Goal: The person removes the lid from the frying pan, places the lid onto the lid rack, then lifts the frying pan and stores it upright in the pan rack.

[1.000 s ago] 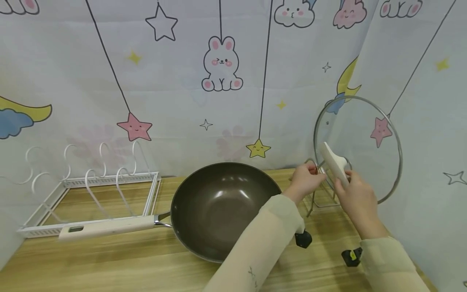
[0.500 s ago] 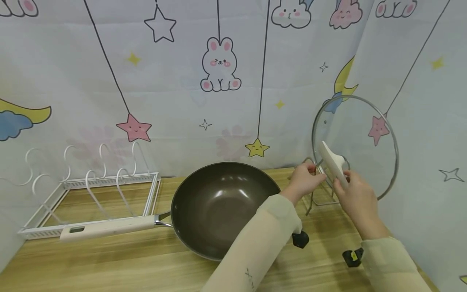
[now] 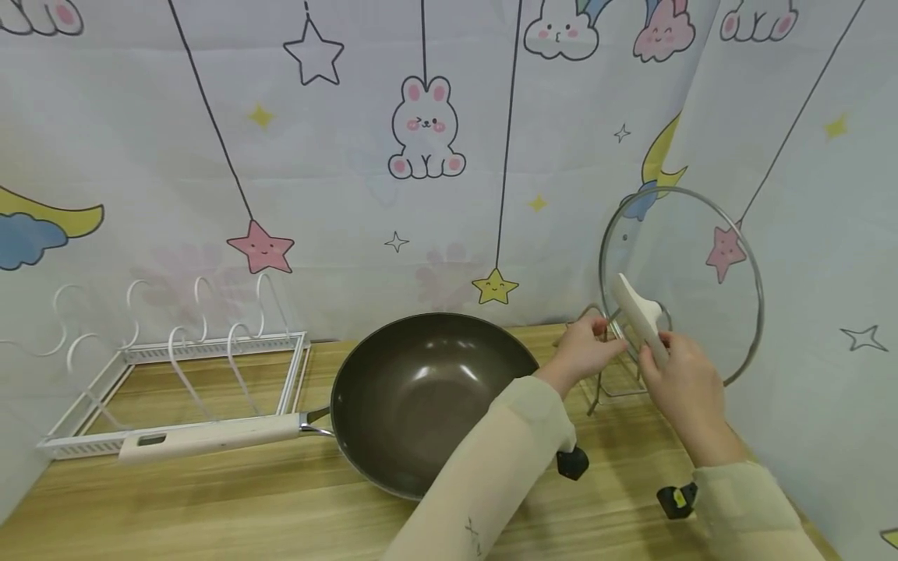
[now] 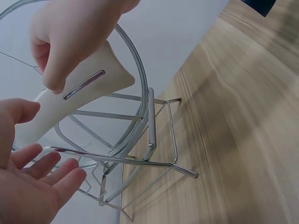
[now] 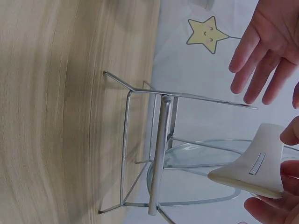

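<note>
In the head view, a clear glass pot lid (image 3: 691, 249) with a metal rim stands on edge at the right, tilted back in a silver wire lid rack (image 4: 150, 126). My right hand (image 3: 687, 382) grips the lid's cream handle (image 5: 254, 161), with thumb and fingers on either side of it. Close to the rack's front wire is my left hand (image 3: 584, 347); its fingers are loosely extended, palm toward the lid, and hold nothing. To the left of both hands, a dark wok (image 3: 435, 405) rests on the wooden table, its long cream handle (image 3: 210, 438) pointing left.
A white rack (image 3: 217, 428) with curved wire dividers stands at the back left, partly behind the wok handle. Patterned cloth (image 3: 337, 187) hangs behind the table and along its right side. Small black devices (image 3: 572, 463) sit by the wrists.
The head view has shifted slightly. Both hands, the pot lid and the rack keep nearly the same places.
</note>
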### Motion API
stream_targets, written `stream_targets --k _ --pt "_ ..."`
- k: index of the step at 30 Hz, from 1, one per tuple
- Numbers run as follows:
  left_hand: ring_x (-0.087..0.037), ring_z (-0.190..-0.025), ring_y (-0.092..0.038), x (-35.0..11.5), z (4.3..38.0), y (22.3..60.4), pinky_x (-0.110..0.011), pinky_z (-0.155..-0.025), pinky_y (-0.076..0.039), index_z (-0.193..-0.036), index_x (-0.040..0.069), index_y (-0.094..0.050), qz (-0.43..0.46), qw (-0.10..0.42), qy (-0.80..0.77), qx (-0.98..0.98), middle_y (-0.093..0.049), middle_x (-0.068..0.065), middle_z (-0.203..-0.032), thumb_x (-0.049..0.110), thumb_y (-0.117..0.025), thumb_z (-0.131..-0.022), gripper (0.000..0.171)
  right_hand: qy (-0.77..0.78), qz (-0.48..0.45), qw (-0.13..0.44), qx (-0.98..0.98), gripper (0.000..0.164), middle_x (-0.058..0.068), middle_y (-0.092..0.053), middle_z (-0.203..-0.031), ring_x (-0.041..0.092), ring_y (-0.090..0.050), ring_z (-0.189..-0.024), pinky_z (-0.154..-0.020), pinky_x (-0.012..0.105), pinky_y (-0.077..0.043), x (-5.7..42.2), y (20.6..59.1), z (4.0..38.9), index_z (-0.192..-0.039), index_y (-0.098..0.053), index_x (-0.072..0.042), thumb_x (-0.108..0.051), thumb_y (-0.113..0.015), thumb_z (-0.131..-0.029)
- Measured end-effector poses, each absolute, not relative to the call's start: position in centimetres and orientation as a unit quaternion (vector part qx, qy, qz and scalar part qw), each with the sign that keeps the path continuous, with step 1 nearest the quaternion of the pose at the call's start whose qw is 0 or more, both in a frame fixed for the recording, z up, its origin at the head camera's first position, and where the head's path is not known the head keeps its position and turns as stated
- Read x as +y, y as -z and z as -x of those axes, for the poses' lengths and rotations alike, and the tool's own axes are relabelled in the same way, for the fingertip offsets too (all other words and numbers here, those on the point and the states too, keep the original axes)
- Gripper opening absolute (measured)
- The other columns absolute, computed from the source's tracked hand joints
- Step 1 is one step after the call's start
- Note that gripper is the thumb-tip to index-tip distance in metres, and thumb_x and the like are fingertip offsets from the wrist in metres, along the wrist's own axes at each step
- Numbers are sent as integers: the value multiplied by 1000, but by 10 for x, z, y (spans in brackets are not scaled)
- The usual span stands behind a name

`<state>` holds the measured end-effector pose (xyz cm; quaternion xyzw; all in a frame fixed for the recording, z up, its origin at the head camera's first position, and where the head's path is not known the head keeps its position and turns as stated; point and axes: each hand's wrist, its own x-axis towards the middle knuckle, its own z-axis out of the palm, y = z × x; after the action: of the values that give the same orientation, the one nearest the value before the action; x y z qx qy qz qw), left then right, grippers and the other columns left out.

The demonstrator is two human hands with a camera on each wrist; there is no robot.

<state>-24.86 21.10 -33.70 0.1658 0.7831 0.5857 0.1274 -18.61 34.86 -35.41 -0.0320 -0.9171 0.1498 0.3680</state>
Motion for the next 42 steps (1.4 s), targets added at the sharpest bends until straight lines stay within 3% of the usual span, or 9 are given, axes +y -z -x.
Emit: stream_targets --k 10,18,31,42 --pt "-21 -118 -55 202 244 337 -37 -91 -50 -133 16 -50 -133 127 -588 788 -56 -3 -130 33 -67 -87 52 -155 19 384 -910 32 33 -60 -102 50 -56 -90 -75 59 -47 340 355 184 -102 -61 14 -12 -62 -84" --pt "-23 -119 -54 192 241 339 -39 -91 -49 -133 14 -50 -113 131 -589 789 -55 -6 -131 28 -64 -89 48 -134 -27 425 -895 27 32 -62 -103 49 -55 -92 -81 60 -43 331 360 186 -93 -64 14 -8 -65 -78" --pt "-23 -116 -55 175 238 339 -38 -90 -50 -132 12 -51 -98 135 -586 793 -57 -7 -127 26 -63 -88 48 -169 -70 445 -877 28 30 -61 -105 48 -53 -92 -81 56 -42 320 372 192 -98 -62 15 -5 -66 -77" --pt "-21 -111 -57 166 236 341 -35 -87 -50 -131 10 -52 -105 113 -562 813 -59 -7 -123 24 -62 -87 48 -202 -83 436 -873 31 30 -57 -109 46 -52 -102 -90 53 -42 309 379 195 -102 -59 15 -2 -67 -77"
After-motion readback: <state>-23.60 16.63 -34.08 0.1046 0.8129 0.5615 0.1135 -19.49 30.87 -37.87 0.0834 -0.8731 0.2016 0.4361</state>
